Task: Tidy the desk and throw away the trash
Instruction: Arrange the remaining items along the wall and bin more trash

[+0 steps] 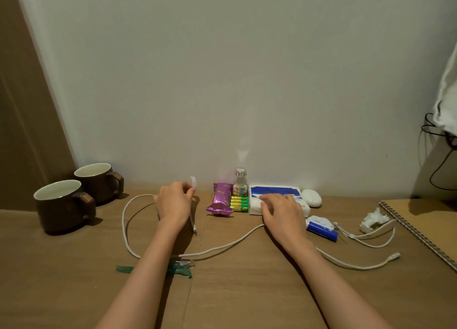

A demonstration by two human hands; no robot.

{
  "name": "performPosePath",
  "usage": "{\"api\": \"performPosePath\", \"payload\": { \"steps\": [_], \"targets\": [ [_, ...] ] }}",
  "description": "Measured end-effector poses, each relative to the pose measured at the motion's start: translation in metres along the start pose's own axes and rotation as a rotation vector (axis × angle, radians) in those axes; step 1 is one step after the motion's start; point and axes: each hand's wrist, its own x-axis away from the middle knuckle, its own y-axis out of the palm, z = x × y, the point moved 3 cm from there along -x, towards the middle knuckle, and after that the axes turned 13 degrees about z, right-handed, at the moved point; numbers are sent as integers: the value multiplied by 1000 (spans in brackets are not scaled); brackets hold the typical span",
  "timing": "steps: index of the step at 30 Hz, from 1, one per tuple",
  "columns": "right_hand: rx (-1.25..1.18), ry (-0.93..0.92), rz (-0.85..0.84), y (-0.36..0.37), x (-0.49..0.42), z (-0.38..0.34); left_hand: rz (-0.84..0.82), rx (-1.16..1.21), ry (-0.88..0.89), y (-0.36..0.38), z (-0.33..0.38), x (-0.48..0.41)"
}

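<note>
My left hand (173,202) pinches a white cable (127,232) near its end, and the cable's white strap tab (193,182) sticks up above my fingers. The cable loops left across the wooden desk (247,291) and runs right under my right wrist to a plug (395,256). My right hand (282,212) rests flat on a blue and white tissue pack (272,192). A crumpled white tissue (373,220) lies to the right. A green plastic wrapper (181,269) lies near the front, partly under my left forearm.
Two brown mugs (64,205) stand at the back left. A purple snack bar (220,200), green batteries (239,203), a small bottle (240,183) and a white case (311,197) line the wall. A blue-white pack (321,228), a white cord (366,237) and a spiral notebook (425,222) lie right.
</note>
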Motion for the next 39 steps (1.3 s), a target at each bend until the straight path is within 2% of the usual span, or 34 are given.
{"api": "performPosePath", "payload": {
  "steps": [8,11,15,23,31,36,39],
  "targets": [
    [-43,12,65,-53,-4,11,-43,191,121,-32,53,16],
    [-50,35,122,-85,-3,38,-8,265,182,-51,86,30],
    [-3,131,154,-116,3,92,-58,460,189,-61,119,53],
    [-11,268,116,-144,4,176,-245,725,3,-43,128,88],
    [41,434,-156,-114,-8,201,-304,741,-91,-27,124,99],
    [70,405,-83,-107,-7,202,-330,725,-112,-24,122,103],
    [50,324,38,-116,-6,189,-318,729,-129,-30,123,102]
  ]
}}
